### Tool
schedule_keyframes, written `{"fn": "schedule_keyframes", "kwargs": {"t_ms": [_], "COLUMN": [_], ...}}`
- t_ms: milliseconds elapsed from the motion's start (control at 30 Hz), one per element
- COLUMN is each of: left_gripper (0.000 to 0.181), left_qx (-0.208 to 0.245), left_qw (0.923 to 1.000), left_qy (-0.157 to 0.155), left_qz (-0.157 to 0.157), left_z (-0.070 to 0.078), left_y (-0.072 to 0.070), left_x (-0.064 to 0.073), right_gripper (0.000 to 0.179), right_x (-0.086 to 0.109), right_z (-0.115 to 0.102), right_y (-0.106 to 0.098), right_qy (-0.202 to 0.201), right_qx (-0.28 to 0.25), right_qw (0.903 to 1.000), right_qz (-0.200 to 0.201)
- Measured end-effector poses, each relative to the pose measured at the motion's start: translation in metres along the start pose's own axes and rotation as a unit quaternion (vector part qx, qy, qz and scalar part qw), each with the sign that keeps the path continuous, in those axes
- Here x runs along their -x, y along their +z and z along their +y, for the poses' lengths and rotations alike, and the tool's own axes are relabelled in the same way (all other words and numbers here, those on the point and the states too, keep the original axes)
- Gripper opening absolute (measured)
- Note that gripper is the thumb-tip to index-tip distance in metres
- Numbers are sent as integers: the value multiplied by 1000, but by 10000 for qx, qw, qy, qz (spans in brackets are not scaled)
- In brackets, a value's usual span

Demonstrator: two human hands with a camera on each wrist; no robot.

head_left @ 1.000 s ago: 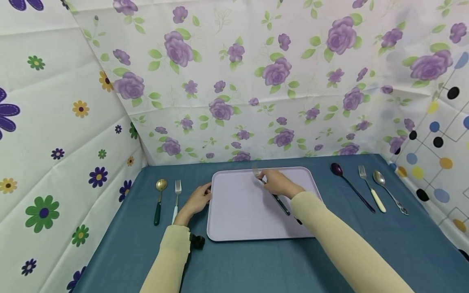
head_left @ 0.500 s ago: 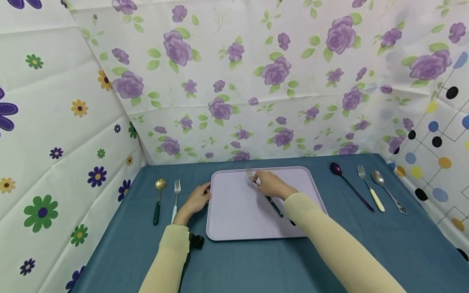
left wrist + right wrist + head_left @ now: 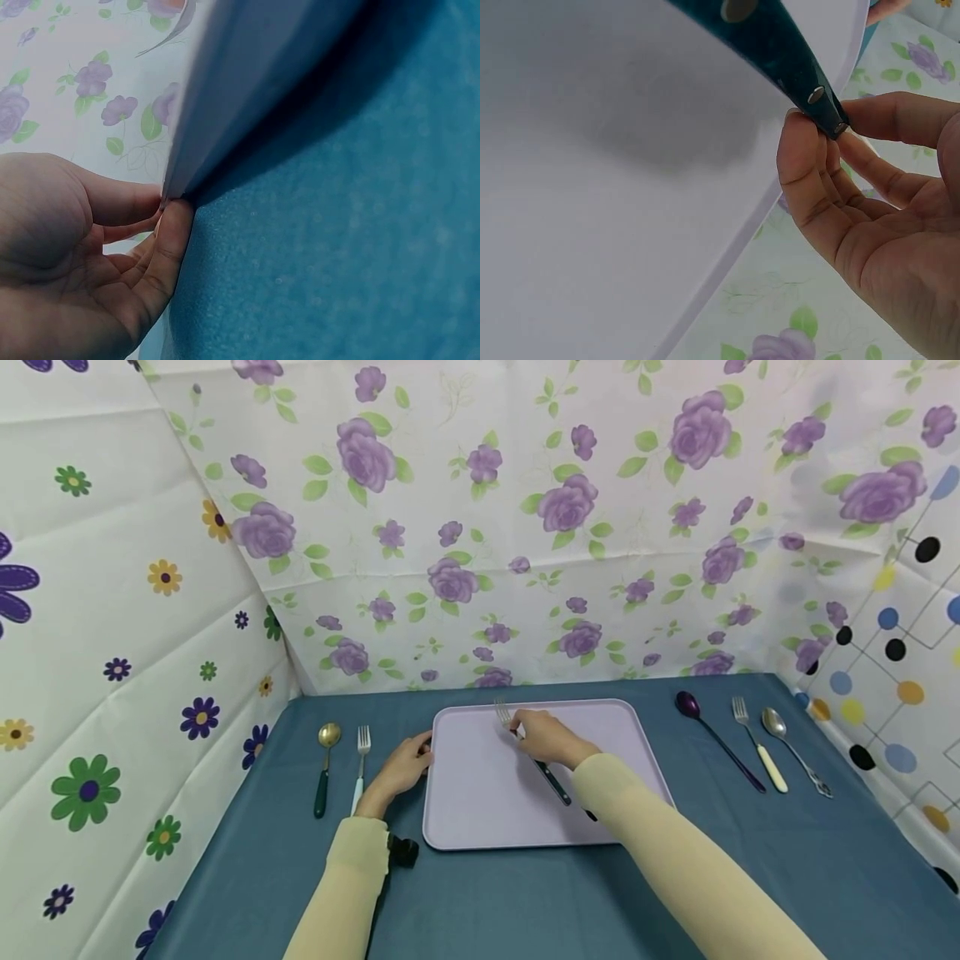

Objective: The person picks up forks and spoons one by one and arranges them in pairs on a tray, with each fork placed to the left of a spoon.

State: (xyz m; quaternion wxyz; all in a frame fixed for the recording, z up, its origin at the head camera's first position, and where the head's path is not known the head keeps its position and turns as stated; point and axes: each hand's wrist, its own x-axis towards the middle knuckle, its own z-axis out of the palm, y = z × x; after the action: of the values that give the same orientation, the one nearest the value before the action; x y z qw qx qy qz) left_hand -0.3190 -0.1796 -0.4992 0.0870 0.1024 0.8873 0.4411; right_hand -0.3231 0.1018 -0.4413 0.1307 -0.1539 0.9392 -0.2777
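My right hand (image 3: 553, 739) pinches a fork with a dark green handle (image 3: 553, 783) over the pale lilac tray (image 3: 480, 810). The fork's tines point toward the far rim. Close up in the right wrist view, thumb and fingertips hold the riveted handle (image 3: 780, 60) at its narrow end, with a soft shadow on the tray below. At the tray's left side is my left hand (image 3: 403, 767). In the left wrist view its thumb and fingers pinch the tray's edge (image 3: 202, 120), and the underside of the tray shows above the blue cloth.
On the blue cloth (image 3: 480, 902), left of the tray, lie a gold spoon (image 3: 326, 768) and a pale-handled fork (image 3: 363, 756), partly behind the left wrist. To the right lie a dark purple spoon (image 3: 716, 735), a cream-handled fork (image 3: 759, 743) and a silver spoon (image 3: 791, 743). Flowered sheets surround the table.
My right hand has moved left over the tray with the green-handled fork, mostly in the first half second. The left hand stays at the tray's left edge.
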Motion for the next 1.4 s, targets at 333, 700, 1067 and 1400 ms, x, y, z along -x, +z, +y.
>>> {"fn": "schedule_keyframes", "kwargs": {"t_ms": [333,700,1067,1400], "left_gripper": [50,49,49,49], "left_qx": [-24,37,42,14], "left_qw": [10000,10000,10000,10000], "left_qy": [63,41,74,52], "left_qz": [-26,-15,-23,20], "left_z": [0,0,-2,1], "left_y": [0,0,1,1], "left_x": [0,-1,-2,1], "right_gripper": [39,39,38,36], "right_x": [-4,-12,-14,-16], "right_z": [-4,-10,-17,-24], "right_y": [4,11,18,26], "right_qy": [36,45,162,108], "right_qx": [-148,-278,-239,-213], "right_qw": [9999,9996,9994,9993], "right_qz": [43,87,194,278]}}
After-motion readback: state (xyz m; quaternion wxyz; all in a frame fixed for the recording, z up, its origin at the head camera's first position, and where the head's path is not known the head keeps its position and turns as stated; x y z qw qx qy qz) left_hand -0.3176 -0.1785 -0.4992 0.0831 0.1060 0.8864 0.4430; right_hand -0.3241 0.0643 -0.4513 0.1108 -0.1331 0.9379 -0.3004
